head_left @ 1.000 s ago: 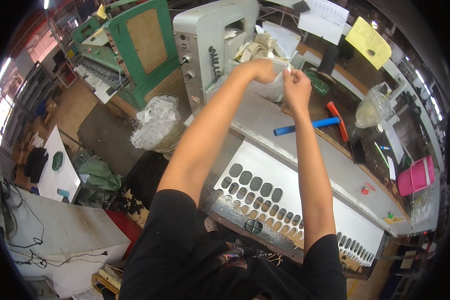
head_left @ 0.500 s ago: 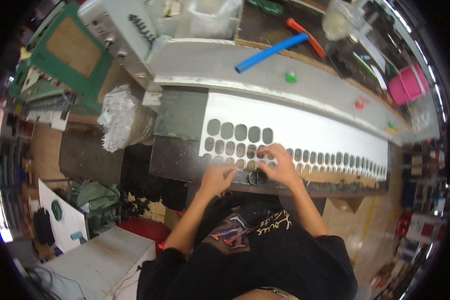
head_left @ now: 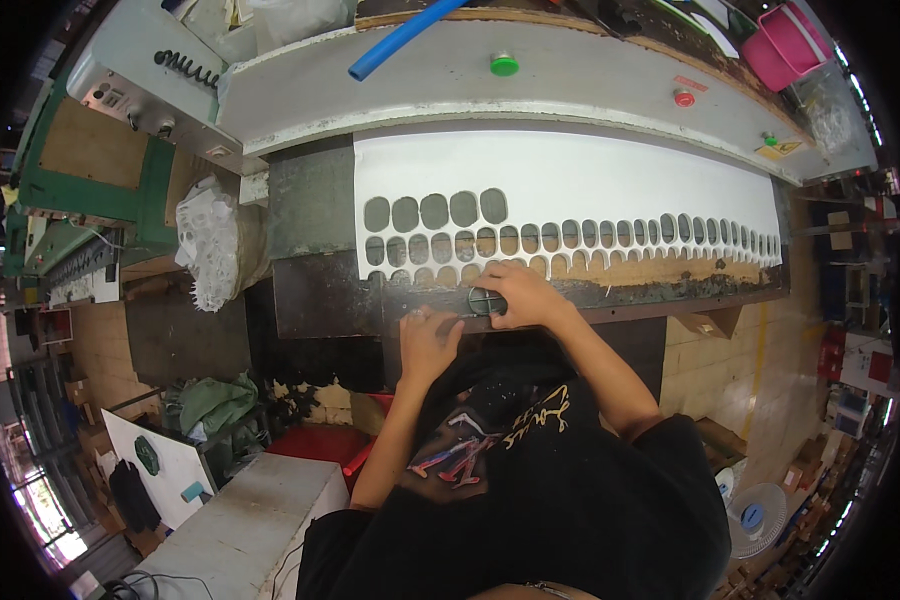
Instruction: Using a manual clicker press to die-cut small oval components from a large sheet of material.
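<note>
My right hand [head_left: 522, 296] has its thumb and fingers around a dark oval cutting die [head_left: 484, 301] with a crossbar inside, at the near edge of the dark worktable. To its left, my left hand [head_left: 430, 342] rests at the table edge, its fingers loosely bent and the thumb apart, nothing visible in it. Just beyond the hands lies a long white sheet [head_left: 570, 175]. Rows of oval holes run along its near side, and its near edge is scalloped. A shorter row of several holes is cut farther in at the left.
A grey machine beam [head_left: 390, 95] with green and red buttons spans behind the sheet. On it lies a blue tube [head_left: 405, 38]; a pink bucket [head_left: 785, 45] stands at far right. A bag of white scraps [head_left: 210, 245] hangs at left. A grey cabinet [head_left: 260, 510] is near left.
The die has come toward me, off the sheet's near edge, with my right hand around it. My left hand stays beside it. The head view has shifted, so the scene sits differently.
</note>
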### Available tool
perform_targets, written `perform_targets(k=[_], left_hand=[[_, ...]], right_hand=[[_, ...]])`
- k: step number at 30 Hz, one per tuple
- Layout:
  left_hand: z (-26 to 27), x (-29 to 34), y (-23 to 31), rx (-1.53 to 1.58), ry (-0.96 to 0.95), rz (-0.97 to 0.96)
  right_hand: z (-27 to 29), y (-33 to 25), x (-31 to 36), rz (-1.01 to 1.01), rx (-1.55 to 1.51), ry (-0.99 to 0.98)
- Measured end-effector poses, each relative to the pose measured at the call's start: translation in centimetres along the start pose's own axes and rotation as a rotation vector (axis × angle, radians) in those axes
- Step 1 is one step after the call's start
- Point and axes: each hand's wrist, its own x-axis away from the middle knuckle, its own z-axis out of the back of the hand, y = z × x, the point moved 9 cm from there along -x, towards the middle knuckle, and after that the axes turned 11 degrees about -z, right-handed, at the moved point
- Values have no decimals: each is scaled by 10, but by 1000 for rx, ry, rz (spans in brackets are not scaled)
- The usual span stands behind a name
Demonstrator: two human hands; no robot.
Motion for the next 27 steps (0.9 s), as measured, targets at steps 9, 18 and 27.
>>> perform_targets(k=[9, 18, 27], left_hand=[[-6, 12, -13, 17, 40, 122], [-37, -90, 22, 192, 196, 80], [-108, -105, 28, 129, 40, -126]], right_hand=[[86, 70, 5, -385, -291, 616], [68, 110, -23, -64, -192, 465], [56, 127, -16, -93, -246, 409]])
